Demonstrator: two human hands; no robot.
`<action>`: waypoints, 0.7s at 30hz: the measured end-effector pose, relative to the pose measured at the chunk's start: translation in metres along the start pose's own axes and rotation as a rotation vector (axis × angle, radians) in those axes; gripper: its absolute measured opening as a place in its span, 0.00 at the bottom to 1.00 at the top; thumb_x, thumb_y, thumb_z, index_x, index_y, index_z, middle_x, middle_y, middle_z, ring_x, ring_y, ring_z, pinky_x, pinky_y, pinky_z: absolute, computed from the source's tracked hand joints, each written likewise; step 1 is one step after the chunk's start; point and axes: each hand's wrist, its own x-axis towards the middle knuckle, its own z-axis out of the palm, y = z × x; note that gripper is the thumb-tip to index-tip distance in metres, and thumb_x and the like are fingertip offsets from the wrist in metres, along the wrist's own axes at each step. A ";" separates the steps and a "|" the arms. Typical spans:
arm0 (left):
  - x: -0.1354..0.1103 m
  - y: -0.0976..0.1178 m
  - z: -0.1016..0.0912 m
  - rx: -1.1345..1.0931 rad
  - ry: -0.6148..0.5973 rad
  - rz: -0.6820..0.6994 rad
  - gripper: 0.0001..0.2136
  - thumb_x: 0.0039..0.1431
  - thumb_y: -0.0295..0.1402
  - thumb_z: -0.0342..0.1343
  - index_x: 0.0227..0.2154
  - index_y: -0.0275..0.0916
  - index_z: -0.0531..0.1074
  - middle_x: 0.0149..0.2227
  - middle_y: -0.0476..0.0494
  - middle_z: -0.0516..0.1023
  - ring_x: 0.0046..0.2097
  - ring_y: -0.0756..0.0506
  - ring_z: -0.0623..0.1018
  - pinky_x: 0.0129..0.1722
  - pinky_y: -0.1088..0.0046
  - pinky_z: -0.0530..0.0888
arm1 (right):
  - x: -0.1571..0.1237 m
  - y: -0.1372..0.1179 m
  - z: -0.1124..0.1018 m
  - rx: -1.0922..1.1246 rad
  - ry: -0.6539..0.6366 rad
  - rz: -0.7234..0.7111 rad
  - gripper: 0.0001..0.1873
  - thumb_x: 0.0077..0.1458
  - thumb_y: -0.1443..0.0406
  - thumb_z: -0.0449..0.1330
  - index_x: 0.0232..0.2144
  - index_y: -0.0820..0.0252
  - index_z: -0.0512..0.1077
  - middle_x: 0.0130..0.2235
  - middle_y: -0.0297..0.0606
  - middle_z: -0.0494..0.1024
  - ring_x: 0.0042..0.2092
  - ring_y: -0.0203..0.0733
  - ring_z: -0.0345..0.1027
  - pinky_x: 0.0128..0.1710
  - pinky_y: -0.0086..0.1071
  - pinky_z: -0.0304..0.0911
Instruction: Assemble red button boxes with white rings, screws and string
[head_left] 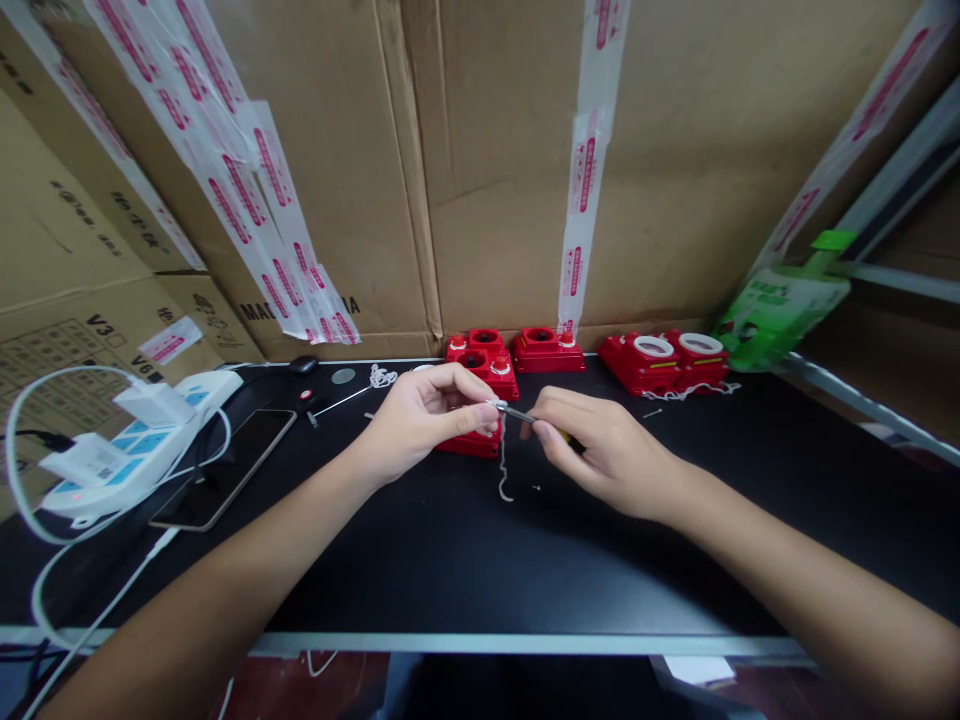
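My left hand (420, 415) is closed, pinching a small silvery piece (495, 405) between thumb and fingertips. Closed around a slim tool (517, 413) with a grey metal front end and a bit of yellow at its handle is my right hand (600, 445). The tool's tip meets the small piece; most of its handle is hidden in my palm, so its exact kind is unclear. A thin whitish chain or cord (503, 470) dangles below the left fingertips. Behind that hand stands a red housing (480, 445), partly covered by the fingers.
More red housings (549, 352) line the back, and a red pair with white rings (652, 365) sits right. A green pouch (784, 305) leans at the right corner. Left are a phone (232, 470), a power strip (142, 440) and a thin rod (341, 400). Cardboard (495, 230) walls the back.
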 end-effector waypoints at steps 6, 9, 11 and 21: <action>0.002 -0.001 -0.002 0.061 0.013 0.013 0.12 0.56 0.33 0.76 0.33 0.34 0.78 0.36 0.44 0.84 0.36 0.49 0.84 0.42 0.72 0.83 | -0.002 0.006 0.002 -0.178 0.076 -0.017 0.13 0.74 0.65 0.54 0.45 0.64 0.79 0.40 0.43 0.78 0.35 0.40 0.72 0.35 0.34 0.66; 0.002 -0.002 -0.003 0.104 0.018 0.017 0.12 0.58 0.34 0.75 0.33 0.34 0.78 0.36 0.43 0.84 0.36 0.49 0.84 0.43 0.71 0.83 | -0.002 0.007 0.003 -0.225 0.095 -0.020 0.14 0.74 0.65 0.55 0.47 0.64 0.80 0.41 0.44 0.79 0.34 0.40 0.73 0.34 0.34 0.67; 0.002 -0.002 -0.003 0.126 0.025 0.016 0.12 0.57 0.34 0.75 0.34 0.34 0.78 0.36 0.43 0.84 0.37 0.49 0.84 0.44 0.71 0.83 | -0.002 0.008 0.002 -0.233 0.098 -0.014 0.13 0.74 0.65 0.55 0.46 0.63 0.80 0.41 0.44 0.80 0.34 0.40 0.74 0.35 0.33 0.67; 0.001 0.000 -0.005 0.349 0.056 0.084 0.09 0.64 0.37 0.69 0.41 0.36 0.82 0.41 0.42 0.83 0.43 0.47 0.83 0.48 0.69 0.80 | 0.000 0.011 -0.001 -0.214 0.070 -0.001 0.13 0.74 0.65 0.55 0.46 0.62 0.80 0.41 0.44 0.80 0.37 0.40 0.75 0.36 0.34 0.69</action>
